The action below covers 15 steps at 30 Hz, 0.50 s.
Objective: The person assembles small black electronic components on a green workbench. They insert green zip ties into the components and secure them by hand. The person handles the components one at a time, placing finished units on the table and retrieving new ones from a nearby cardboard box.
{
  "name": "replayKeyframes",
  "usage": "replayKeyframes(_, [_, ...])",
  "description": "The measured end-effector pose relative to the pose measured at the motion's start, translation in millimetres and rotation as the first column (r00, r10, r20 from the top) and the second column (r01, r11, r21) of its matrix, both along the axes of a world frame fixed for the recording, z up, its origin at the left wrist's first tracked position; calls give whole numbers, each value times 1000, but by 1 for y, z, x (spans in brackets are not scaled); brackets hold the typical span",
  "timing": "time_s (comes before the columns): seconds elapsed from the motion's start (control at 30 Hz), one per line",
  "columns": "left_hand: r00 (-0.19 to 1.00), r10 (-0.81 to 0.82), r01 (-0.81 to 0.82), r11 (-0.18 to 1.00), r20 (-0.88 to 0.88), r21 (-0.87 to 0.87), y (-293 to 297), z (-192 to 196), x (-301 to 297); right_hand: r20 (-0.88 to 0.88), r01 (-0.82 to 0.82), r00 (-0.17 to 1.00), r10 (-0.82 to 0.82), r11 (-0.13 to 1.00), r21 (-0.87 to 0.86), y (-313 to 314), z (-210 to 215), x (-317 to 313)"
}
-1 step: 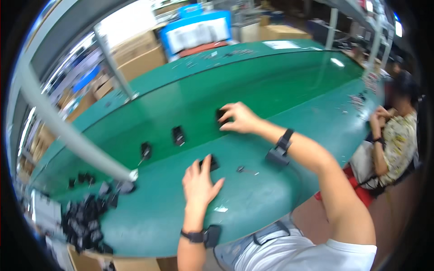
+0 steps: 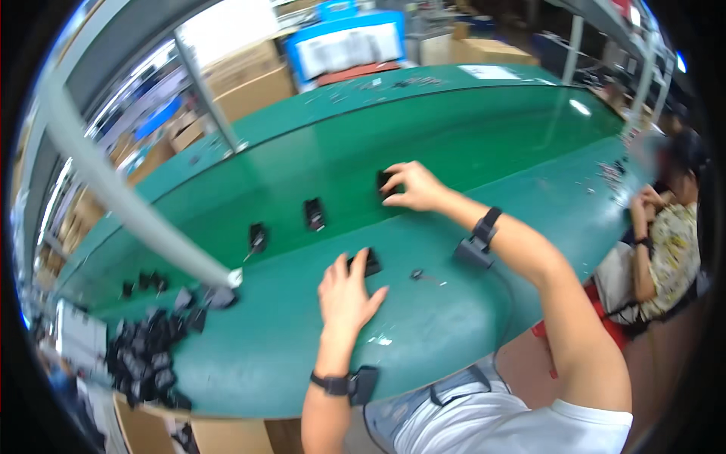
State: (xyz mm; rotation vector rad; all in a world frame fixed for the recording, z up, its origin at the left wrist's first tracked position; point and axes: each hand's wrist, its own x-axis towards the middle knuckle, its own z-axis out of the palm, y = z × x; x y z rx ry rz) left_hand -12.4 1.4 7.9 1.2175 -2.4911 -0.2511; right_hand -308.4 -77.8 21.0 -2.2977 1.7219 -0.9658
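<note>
On the green belt-like strip at the far side, my right hand (image 2: 416, 187) has its thumb and fingers closed on a small black plastic piece (image 2: 384, 181). My left hand (image 2: 345, 296) lies nearer on the work surface, fingers spread and thumb apart. Its fingertips touch another black block-like piece (image 2: 371, 262), partly covered by them. To the right of that piece rests a small dark part with a thin wire (image 2: 417, 274). Two more black pieces, one in the middle (image 2: 314, 215) and one farther left (image 2: 258, 237), stand on the strip. Blur hides their details.
A heap of black pieces (image 2: 147, 352) covers the left end of the green table (image 2: 249, 348). A grey post (image 2: 144, 219) rises at the left. Small clear scraps (image 2: 380, 340) lie near the front edge. Another person (image 2: 665, 227) sits at the right.
The whole view has shifted a little, so everything appears slightly farther right. Both hands stay at the same black pieces, with no clear change in either grip.
</note>
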Motion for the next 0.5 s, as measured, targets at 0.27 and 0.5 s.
replayKeyframes(0.27, [997,77,-77,997,-26,20,-7,-6,8,-296,151,951,-88,969,195,-41,-8,44])
replayKeyframes(0.5, [995,87,-90,993,-41,-78,-6,-8,0,-355,73,934,-25,990,122,12,12,18])
